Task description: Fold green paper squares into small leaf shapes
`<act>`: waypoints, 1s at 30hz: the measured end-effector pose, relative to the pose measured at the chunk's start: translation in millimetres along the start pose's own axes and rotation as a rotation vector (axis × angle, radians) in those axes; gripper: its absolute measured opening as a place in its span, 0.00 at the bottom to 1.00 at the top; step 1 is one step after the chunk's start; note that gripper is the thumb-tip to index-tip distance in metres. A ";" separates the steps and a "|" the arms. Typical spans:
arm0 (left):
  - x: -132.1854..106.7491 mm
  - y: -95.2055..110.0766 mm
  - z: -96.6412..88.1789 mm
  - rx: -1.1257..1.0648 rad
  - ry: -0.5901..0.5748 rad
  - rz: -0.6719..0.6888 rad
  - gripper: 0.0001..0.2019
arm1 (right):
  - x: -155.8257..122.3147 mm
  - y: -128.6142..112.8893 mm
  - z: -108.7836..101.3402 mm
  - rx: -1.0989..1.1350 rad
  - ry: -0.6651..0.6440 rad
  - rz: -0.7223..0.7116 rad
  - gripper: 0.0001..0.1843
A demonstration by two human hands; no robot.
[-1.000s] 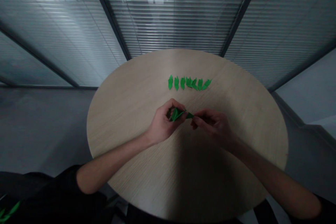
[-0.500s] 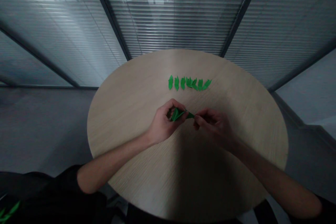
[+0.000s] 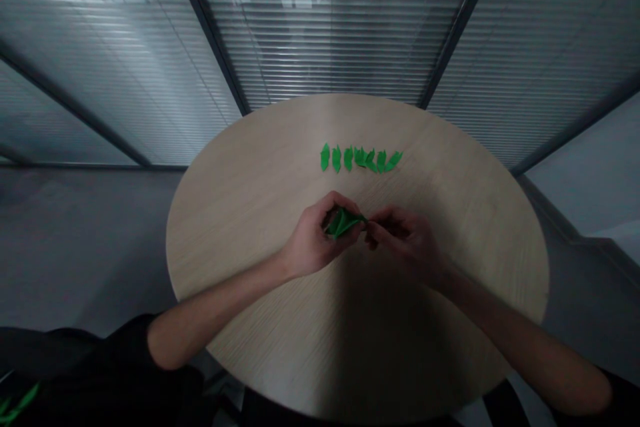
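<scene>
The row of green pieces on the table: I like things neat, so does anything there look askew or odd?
Yes. The rightmost piece slants, its far end tipped rightward, while the leftmost piece lies nearly straight. Two pieces near the middle crowd together, making the spacing uneven. They are too small to check for damage.

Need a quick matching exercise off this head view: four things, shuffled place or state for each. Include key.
1. left hand
2. right hand
3. small green pieces
4. blinds

A. in a row on the table, beyond both hands
B. fingertips at the narrow end of the folded green piece
C. slatted, past the table's far edge
D. curled around the folded green piece

Pairs: 1-D, 2-B, 3-A, 4-C
</scene>
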State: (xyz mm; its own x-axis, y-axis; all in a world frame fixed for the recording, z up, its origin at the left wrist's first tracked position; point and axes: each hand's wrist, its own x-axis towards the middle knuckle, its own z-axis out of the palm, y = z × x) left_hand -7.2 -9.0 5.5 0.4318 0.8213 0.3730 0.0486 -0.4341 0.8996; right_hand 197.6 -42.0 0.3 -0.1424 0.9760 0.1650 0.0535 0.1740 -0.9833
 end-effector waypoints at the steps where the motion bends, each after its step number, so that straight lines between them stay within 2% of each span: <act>1: -0.3 -0.5 -0.5 -0.001 -0.001 0.013 0.11 | 0.3 0.0 -0.2 0.002 0.010 0.000 0.16; 4: -1.3 -2.5 -1.7 0.009 -0.004 0.056 0.14 | 1.5 -1.0 -0.4 0.008 0.022 -0.001 0.16; 14: -1.3 -1.4 -3.1 0.050 -0.076 0.120 0.14 | 2.5 -3.2 2.1 0.068 -0.032 -0.009 0.14; 19: -1.6 -2.3 -5.2 0.152 -0.099 0.186 0.24 | 2.0 -3.4 2.3 0.060 0.021 -0.006 0.16; 23: -2.3 1.1 -6.4 0.279 -0.074 0.186 0.30 | 2.6 -1.8 1.7 0.036 0.069 0.000 0.17; 30: -1.7 -1.4 -6.3 0.331 -0.070 0.201 0.28 | 3.2 -1.9 2.8 0.047 0.052 -0.003 0.17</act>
State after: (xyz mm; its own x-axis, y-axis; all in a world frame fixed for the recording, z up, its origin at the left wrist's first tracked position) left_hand -13.6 -7.5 5.0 0.5218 0.6857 0.5074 0.2402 -0.6889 0.6839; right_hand 194.3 -39.5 2.5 -0.0905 0.9812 0.1706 0.0062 0.1719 -0.9851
